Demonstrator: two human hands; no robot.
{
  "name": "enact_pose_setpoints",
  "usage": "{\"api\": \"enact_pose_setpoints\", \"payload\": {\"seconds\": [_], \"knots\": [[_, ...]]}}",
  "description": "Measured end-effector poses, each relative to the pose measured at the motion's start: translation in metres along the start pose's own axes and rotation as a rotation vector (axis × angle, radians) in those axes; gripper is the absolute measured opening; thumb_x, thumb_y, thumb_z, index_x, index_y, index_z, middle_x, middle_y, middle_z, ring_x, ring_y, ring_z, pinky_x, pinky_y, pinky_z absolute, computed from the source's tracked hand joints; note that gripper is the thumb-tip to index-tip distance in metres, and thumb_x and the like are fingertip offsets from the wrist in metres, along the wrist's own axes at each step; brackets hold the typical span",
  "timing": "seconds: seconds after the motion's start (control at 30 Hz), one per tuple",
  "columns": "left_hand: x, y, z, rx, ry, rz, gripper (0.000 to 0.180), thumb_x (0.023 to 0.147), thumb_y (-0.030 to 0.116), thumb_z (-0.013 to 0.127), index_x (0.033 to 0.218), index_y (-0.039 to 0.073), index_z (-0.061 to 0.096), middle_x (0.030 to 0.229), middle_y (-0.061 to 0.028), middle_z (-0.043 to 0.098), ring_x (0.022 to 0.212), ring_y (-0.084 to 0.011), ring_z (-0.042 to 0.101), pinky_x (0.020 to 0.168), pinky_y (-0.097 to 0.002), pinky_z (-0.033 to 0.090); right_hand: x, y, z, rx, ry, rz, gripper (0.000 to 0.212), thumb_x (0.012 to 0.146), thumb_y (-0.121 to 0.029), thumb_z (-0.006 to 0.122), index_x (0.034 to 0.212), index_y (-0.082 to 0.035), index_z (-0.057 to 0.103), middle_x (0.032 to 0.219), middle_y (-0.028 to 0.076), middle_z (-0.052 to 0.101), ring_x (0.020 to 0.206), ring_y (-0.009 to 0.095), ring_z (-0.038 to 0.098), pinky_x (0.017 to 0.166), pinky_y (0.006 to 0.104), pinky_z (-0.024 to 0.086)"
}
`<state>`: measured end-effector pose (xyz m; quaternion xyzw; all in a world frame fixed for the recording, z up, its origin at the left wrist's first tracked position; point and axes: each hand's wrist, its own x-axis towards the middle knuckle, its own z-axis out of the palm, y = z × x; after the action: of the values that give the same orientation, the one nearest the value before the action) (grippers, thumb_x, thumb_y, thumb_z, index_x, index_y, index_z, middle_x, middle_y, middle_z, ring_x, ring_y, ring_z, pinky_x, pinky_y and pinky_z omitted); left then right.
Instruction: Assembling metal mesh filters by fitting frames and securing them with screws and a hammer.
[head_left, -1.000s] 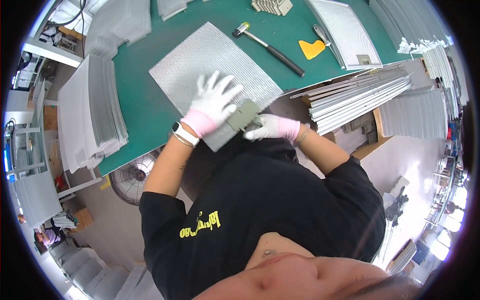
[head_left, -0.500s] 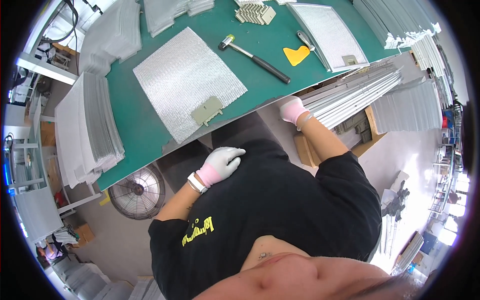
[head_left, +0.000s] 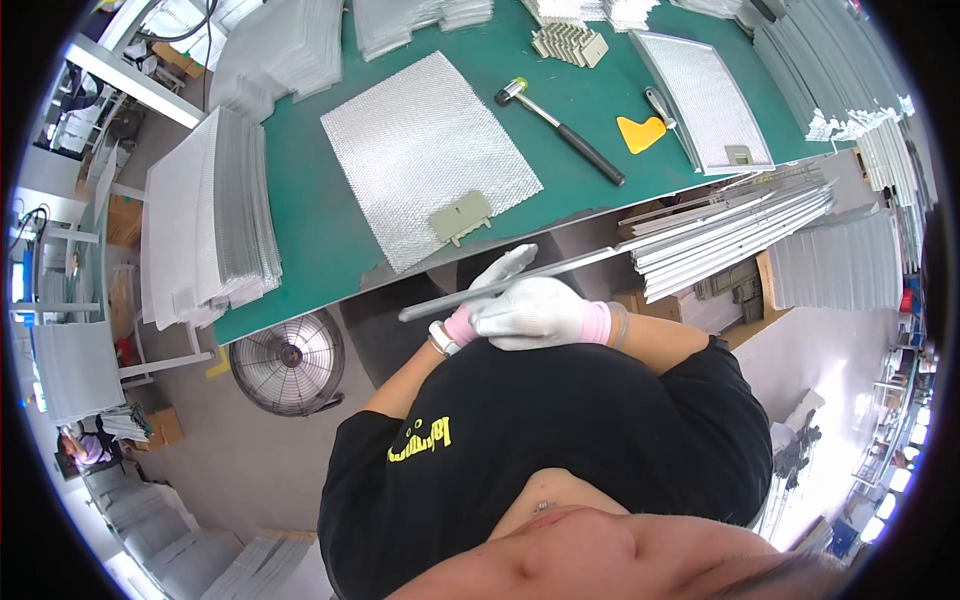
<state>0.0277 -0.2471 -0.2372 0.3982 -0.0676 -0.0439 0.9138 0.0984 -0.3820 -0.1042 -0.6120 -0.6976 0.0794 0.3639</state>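
Observation:
My right hand (head_left: 535, 312), in a white glove with a pink cuff, is closed around a long thin grey metal strip (head_left: 435, 304). The strip slants in front of my body, its right end reaching the bundle of strips. Behind it is my left hand (head_left: 508, 264), gloved too, with straight fingers; its palm is partly hidden by the strip and the right hand. Just beyond on the green table (head_left: 300, 200) lies a silvery mesh sheet (head_left: 425, 150), with a grey-green plastic plate (head_left: 462, 217) over its near edge.
A hammer (head_left: 565, 135), a yellow scraper (head_left: 640, 133) and a framed mesh panel (head_left: 705, 100) lie to the right. Mesh stacks (head_left: 215, 215) stand at left. Metal strips (head_left: 735, 240) are bundled below the table's right edge. A floor fan (head_left: 288, 360) stands at lower left.
My right hand has come back from the strip bundle to my middle, now holding a metal strip. My left hand has moved up beside it. The view has shifted, moving the table rightward.

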Motion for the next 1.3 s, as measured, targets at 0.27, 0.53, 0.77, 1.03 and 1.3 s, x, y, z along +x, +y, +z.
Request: {"api": "enact_pose_setpoints", "payload": {"seconds": [0.27,0.53,0.77,1.03,1.3], "knots": [[-0.056,0.132,0.000,0.296,0.346,0.429,0.050,0.097,0.042,0.059,0.119,-0.004,0.062,0.113,-0.0172,0.069,0.108,-0.0302,0.065,0.097,-0.0447,0.051,-0.100,0.033,0.021,1.852,0.888,0.708,0.060,0.096,-0.046,0.054,0.128,0.005,0.054,0.125,0.020,0.061,0.114,0.027,0.060,0.102,0.0412,0.047],[-0.106,0.228,-0.012,0.238,0.659,1.018,0.051,0.102,0.053,0.042,0.086,0.011,0.066,0.053,0.0013,0.046,0.050,-0.0142,0.046,0.074,-0.0367,0.048,-0.163,0.049,-0.142,1.255,1.987,0.454,0.041,0.096,-0.038,0.054,0.114,-0.002,0.058,0.115,0.018,0.061,0.114,0.030,0.057,0.105,0.0481,0.043],[-0.092,0.183,-0.004,0.541,0.447,0.464,0.062,0.102,0.058,0.039,0.083,0.003,0.061,0.060,-0.0065,0.058,0.042,-0.0092,0.040,0.043,-0.0242,0.035,-0.135,0.052,-0.228,1.044,1.549,-0.103,0.023,0.097,-0.028,0.054,0.087,-0.007,0.055,0.088,0.010,0.054,0.085,0.023,0.052,0.084,0.0444,0.044],[-0.069,0.087,0.018,0.422,0.570,0.232,0.036,0.105,0.026,0.043,0.115,-0.005,0.058,0.084,-0.0124,0.066,0.073,-0.0176,0.062,0.081,-0.0331,0.052,0.042,0.146,-0.127,1.540,1.269,0.195,0.026,0.098,-0.028,0.057,0.082,-0.007,0.055,0.080,0.008,0.056,0.079,0.024,0.056,0.082,0.0412,0.050],[-0.038,0.143,0.051,1.879,0.708,0.585,0.059,0.083,0.010,0.065,0.137,-0.003,0.044,0.138,-0.0213,0.046,0.132,-0.0405,0.042,0.113,-0.0483,0.029,0.028,0.167,-0.069,0.622,0.746,0.845,0.033,0.092,-0.026,0.066,0.114,-0.002,0.059,0.097,0.006,0.064,0.092,0.015,0.060,0.087,0.0305,0.049]]}}
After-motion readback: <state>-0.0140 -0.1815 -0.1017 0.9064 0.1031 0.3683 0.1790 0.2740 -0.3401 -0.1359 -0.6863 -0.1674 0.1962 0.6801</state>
